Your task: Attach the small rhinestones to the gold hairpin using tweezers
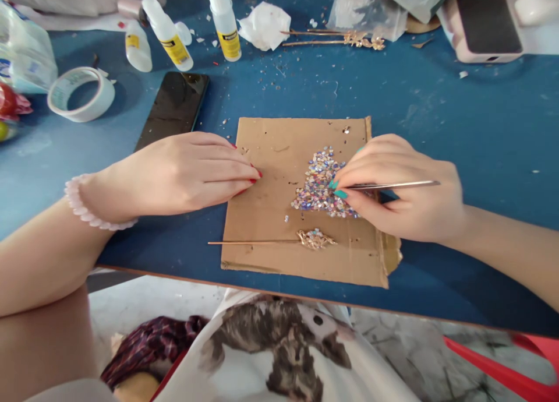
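My right hand (404, 186) is closed around metal tweezers (393, 185), held nearly level. Their tips are hidden by my fingers, over a heap of small glittering rhinestones (321, 183). The heap lies on a piece of brown cardboard (257, 221). My left hand (187, 172) rests flat with fingers stretched out over the cardboard's left edge, holding nothing. On the cardboard's near part lies a gold hairpin (317, 239), its ornate head partly set with stones and its thin stem pointing left past the edge.
Two glue bottles (174, 46) (227, 35) stand at the back, near crumpled tissue (265, 26) and more gold hairpins (336, 41). A black phone (174, 108) lies beyond my left hand, with a tape roll (81, 93) farther left. Another phone (487, 20) is at back right.
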The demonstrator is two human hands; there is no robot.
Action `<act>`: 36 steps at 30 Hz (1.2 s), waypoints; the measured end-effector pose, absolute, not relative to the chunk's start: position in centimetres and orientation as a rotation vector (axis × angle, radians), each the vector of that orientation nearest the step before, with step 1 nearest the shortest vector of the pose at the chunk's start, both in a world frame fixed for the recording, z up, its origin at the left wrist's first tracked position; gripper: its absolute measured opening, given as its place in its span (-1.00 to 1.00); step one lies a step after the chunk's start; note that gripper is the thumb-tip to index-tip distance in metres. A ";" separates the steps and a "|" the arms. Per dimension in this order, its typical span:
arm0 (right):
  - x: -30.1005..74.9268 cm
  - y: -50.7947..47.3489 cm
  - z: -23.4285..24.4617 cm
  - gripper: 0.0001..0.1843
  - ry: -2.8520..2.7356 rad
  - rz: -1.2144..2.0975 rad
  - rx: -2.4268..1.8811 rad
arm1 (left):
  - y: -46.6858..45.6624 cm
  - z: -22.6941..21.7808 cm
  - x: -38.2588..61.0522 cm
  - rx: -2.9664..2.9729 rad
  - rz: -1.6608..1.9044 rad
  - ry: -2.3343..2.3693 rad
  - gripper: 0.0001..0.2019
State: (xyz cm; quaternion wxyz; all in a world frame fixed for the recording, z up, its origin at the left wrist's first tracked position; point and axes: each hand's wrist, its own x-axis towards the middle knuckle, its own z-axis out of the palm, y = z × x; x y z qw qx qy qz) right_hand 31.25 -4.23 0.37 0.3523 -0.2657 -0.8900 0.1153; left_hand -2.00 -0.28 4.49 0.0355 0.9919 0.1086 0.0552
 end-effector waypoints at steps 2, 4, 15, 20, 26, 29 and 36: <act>31.2 -4.3 0.4 -0.84 -2.304 0.296 -0.672 | -0.4 4.4 -2.0 2.971 0.198 0.400 -0.66; 31.2 -4.3 0.5 -0.84 -2.327 0.293 -0.675 | -0.4 4.2 -2.0 2.958 0.237 0.418 -0.66; 31.2 -4.2 0.5 -0.82 -2.343 0.232 -0.648 | -0.2 3.6 -1.4 3.256 0.367 0.199 -0.73; 31.3 -4.2 0.6 -0.83 -2.337 0.246 -0.644 | -0.3 3.6 -1.3 3.294 0.402 0.143 -0.78; 31.2 -4.4 0.7 -0.84 -2.287 0.324 -0.699 | -0.3 3.5 -1.4 3.302 0.378 0.187 -0.74; 31.2 -4.7 0.8 -0.84 -2.316 0.365 -0.662 | -0.4 3.5 -1.3 3.314 0.393 0.201 -0.76; 31.2 -5.2 1.1 -0.86 -2.408 0.390 -0.563 | -0.5 3.5 -1.3 3.313 0.420 0.218 -0.78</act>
